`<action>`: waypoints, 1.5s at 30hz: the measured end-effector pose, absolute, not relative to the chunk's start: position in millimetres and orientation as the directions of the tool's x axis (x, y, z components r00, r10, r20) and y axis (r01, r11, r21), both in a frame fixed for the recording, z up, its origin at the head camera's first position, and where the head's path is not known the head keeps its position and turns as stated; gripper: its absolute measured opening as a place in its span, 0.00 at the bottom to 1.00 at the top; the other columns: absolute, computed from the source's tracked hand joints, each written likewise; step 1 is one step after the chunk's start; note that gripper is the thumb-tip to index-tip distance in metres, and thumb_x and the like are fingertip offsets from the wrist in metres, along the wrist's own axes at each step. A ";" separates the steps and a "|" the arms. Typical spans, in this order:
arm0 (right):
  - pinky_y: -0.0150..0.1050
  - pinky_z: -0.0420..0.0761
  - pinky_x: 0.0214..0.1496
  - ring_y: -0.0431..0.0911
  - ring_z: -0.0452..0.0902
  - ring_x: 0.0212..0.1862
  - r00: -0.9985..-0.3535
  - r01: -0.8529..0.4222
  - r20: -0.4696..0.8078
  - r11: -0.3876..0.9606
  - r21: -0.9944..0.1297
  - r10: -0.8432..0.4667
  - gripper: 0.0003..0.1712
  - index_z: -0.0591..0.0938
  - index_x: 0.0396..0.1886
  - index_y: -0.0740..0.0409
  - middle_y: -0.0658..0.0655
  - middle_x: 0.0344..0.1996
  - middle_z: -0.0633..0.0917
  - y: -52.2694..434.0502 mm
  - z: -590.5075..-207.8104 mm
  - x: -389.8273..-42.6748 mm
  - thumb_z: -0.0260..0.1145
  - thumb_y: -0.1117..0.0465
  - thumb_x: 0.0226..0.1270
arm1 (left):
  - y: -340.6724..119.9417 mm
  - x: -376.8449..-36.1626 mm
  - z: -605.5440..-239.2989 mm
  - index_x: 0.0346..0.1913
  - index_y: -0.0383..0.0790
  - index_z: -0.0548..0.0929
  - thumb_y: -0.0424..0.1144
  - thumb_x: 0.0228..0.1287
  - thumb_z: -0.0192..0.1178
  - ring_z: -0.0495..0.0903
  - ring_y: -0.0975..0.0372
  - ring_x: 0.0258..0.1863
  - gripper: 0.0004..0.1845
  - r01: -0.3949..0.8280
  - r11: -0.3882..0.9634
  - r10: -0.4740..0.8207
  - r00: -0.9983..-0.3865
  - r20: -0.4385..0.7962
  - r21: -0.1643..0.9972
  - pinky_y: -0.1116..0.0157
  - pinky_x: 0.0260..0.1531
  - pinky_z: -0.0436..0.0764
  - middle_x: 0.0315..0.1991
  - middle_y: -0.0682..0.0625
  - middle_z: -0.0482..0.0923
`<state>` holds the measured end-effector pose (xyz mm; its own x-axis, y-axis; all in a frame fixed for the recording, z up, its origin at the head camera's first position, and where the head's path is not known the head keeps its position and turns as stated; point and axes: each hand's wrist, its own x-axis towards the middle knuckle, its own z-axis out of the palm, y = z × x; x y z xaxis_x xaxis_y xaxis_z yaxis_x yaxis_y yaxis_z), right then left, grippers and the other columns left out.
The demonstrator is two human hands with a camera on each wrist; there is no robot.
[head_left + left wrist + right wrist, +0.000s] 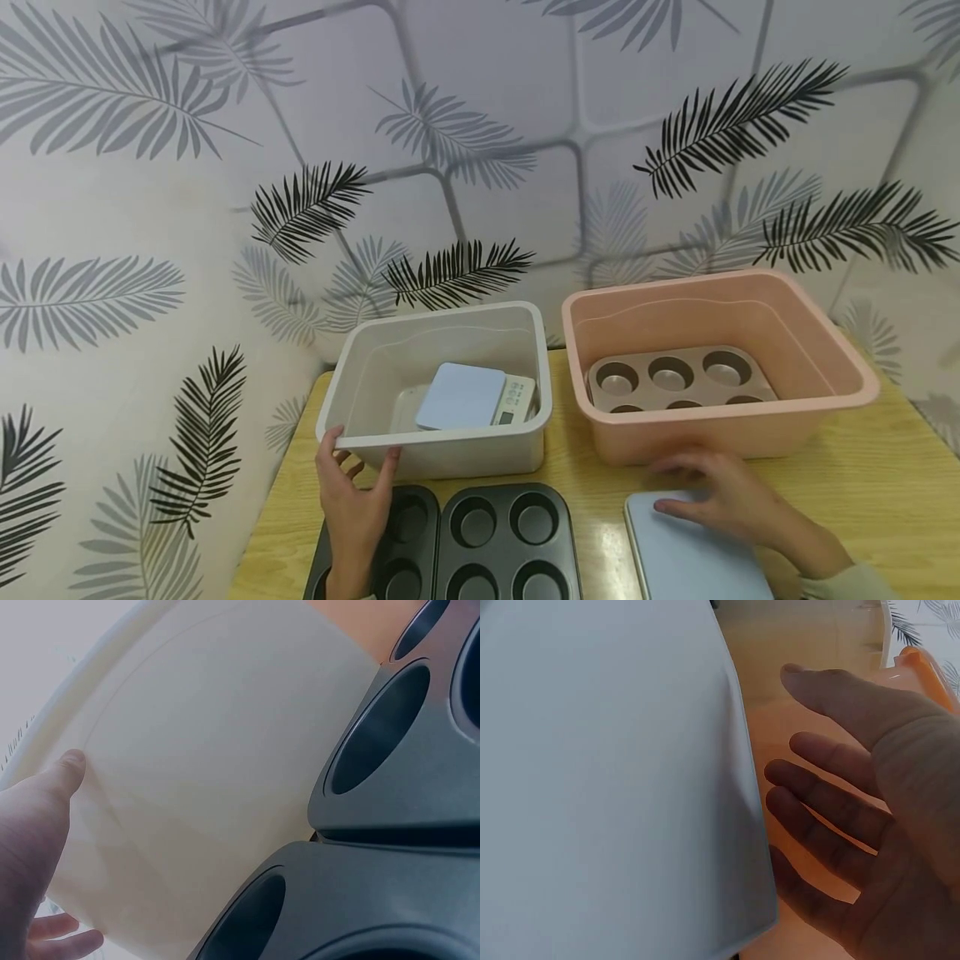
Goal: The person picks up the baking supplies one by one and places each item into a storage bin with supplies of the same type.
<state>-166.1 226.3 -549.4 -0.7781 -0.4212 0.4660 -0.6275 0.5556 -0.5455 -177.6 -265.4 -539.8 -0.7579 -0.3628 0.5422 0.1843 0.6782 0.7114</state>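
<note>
My left hand (pixel 354 500) touches the near left corner of a cream plastic bin (pixel 457 454), fingers spread. In the left wrist view the thumb (pixel 69 771) rests against the bin's outer wall. A kitchen scale (pixel 465 398) with a pale platform lies inside the bin. My right hand (pixel 723 492), blurred in the head view, hovers at the far edge of a flat, light blue rectangular object (pixel 693 550). The right wrist view has its fingers (pixel 825 802) apart and loosely bent beside that object's edge, gripping nothing. The object's kind is unclear.
Two dark muffin pans (pixel 498 492) lie side by side in front of the cream bin. A peach bin (pixel 697 429) stands to its right, with a brown muffin pan (pixel 645 364) inside. Everything is on a wooden table (pixel 885 500) against a leaf-patterned wall (pixel 487 108).
</note>
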 end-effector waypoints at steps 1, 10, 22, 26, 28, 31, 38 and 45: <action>0.28 0.82 0.50 0.34 0.86 0.46 -0.776 -0.629 0.472 0.567 -0.532 -0.418 0.25 0.92 0.46 0.45 0.44 0.43 0.93 227.4 -550.6 -166.3 0.92 0.57 0.46 | -265.3 -177.7 -539.4 0.80 0.41 0.66 0.42 0.60 0.84 0.84 0.49 0.60 0.49 0.184 0.677 -0.363 -0.759 0.541 0.712 0.70 0.46 0.86 0.69 0.33 0.74; 0.15 0.69 0.63 0.41 0.87 0.51 -0.775 -0.626 0.485 0.604 -0.493 -0.407 0.29 0.93 0.46 0.46 0.46 0.44 0.93 237.6 -567.4 -165.1 0.94 0.52 0.39 | -264.1 -177.4 -537.7 0.79 0.40 0.66 0.40 0.60 0.84 0.84 0.47 0.60 0.49 0.180 0.683 -0.363 -0.757 0.543 0.708 0.43 0.48 0.89 0.69 0.32 0.74; 0.13 0.67 0.60 0.34 0.85 0.49 -0.812 -0.584 0.425 0.582 -0.566 -0.400 0.23 0.91 0.45 0.38 0.40 0.42 0.91 244.5 -577.3 -159.3 0.92 0.53 0.48 | -264.7 -178.2 -538.6 0.79 0.40 0.65 0.40 0.60 0.84 0.84 0.43 0.60 0.49 0.203 0.678 -0.354 -0.753 0.555 0.707 0.39 0.49 0.90 0.69 0.31 0.73; 0.14 0.67 0.60 0.32 0.83 0.50 -0.817 -0.575 0.392 0.558 -0.598 -0.423 0.25 0.89 0.45 0.36 0.40 0.44 0.90 249.8 -575.5 -161.8 0.92 0.53 0.49 | -264.1 -178.8 -537.4 0.79 0.40 0.66 0.40 0.60 0.84 0.84 0.43 0.59 0.49 0.211 0.678 -0.351 -0.749 0.562 0.704 0.40 0.48 0.90 0.69 0.30 0.74; 0.15 0.68 0.60 0.32 0.82 0.51 -0.821 -0.568 0.371 0.550 -0.612 -0.434 0.25 0.88 0.46 0.36 0.40 0.44 0.90 251.6 -574.8 -162.5 0.92 0.52 0.49 | -264.1 -178.7 -537.5 0.79 0.40 0.66 0.40 0.60 0.84 0.84 0.43 0.59 0.49 0.207 0.679 -0.352 -0.749 0.561 0.704 0.40 0.48 0.90 0.69 0.30 0.74; 0.18 0.71 0.59 0.31 0.82 0.51 -0.821 -0.562 0.346 0.537 -0.629 -0.454 0.25 0.88 0.46 0.39 0.41 0.44 0.90 252.1 -574.8 -162.6 0.91 0.53 0.50 | -264.1 -178.4 -538.2 0.79 0.40 0.66 0.40 0.60 0.84 0.84 0.43 0.59 0.49 0.199 0.678 -0.356 -0.753 0.554 0.708 0.39 0.48 0.90 0.69 0.30 0.73; 0.24 0.77 0.57 0.30 0.81 0.53 -0.831 -0.534 0.288 0.540 -0.650 -0.475 0.23 0.87 0.46 0.43 0.46 0.45 0.90 252.4 -568.6 -161.6 0.89 0.55 0.53 | -264.8 -178.2 -539.5 0.79 0.41 0.65 0.40 0.60 0.84 0.83 0.43 0.60 0.49 0.202 0.671 -0.357 -0.755 0.550 0.713 0.39 0.49 0.90 0.69 0.31 0.73; 0.29 0.80 0.50 0.29 0.80 0.47 -0.838 -0.486 0.210 0.515 -0.706 -0.504 0.19 0.85 0.42 0.44 0.40 0.41 0.87 255.8 -553.5 -164.3 0.87 0.55 0.58 | -265.6 -178.5 -540.0 0.79 0.40 0.65 0.40 0.60 0.83 0.83 0.43 0.60 0.49 0.208 0.667 -0.353 -0.757 0.550 0.715 0.39 0.49 0.90 0.69 0.32 0.73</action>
